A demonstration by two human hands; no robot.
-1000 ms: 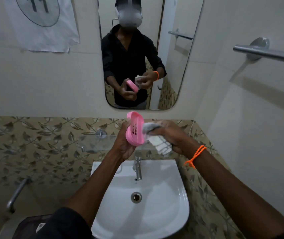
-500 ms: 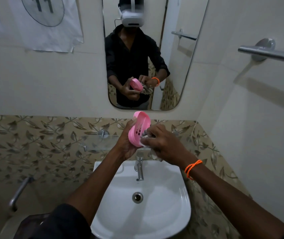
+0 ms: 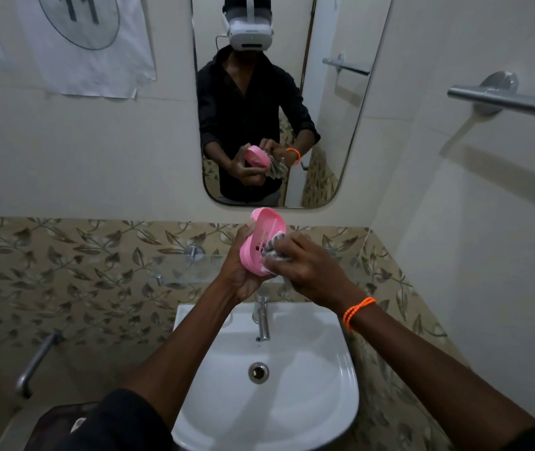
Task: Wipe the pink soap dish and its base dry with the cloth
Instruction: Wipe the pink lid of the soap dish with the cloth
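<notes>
White basin (image 3: 308,415) with chrome tap (image 3: 262,320) mounted at its back rim

hands (image 3: 243,271) holding pink soap dish (image 3: 261,239), cloth (image 3: 274,252)

Bathroom: washbasin (image 3: 341,369), mirror (image 3: 341,125), tiles.

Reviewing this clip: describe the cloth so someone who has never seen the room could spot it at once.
Start at the white sink and look straight above its tap, where both hands meet. The left hand holds a pink soap dish on edge; the right hand presses a bunched cloth into it. It is the only crumpled grey-white fabric there.
</notes>
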